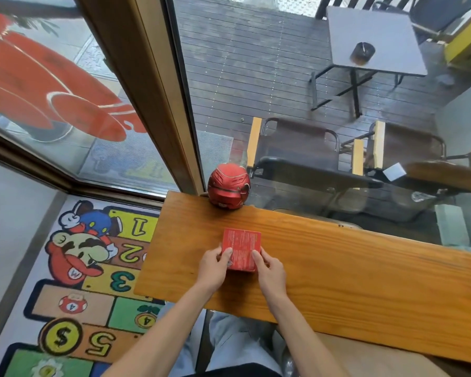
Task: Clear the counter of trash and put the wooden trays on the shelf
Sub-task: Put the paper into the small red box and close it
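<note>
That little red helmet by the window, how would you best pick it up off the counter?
Probably from above, with the fingers curled over the rounded sides of the red helmet. It stands upright at the far edge of the wooden counter, close to the window frame, so there is little room behind it. Both the left hand and right hand are busy holding the red box.

1. The desk runs from the left centre toward the lower right, along the window.
2. A box lies on the desk near its left end.
3. The left hand holds the box's left side; the right hand holds its right side.
4. A small helmet sits at the desk's far edge, behind the box.
5. A rug lies on the floor left of the desk.
6. Beyond the window stand two chairs, with a table behind them.
</note>
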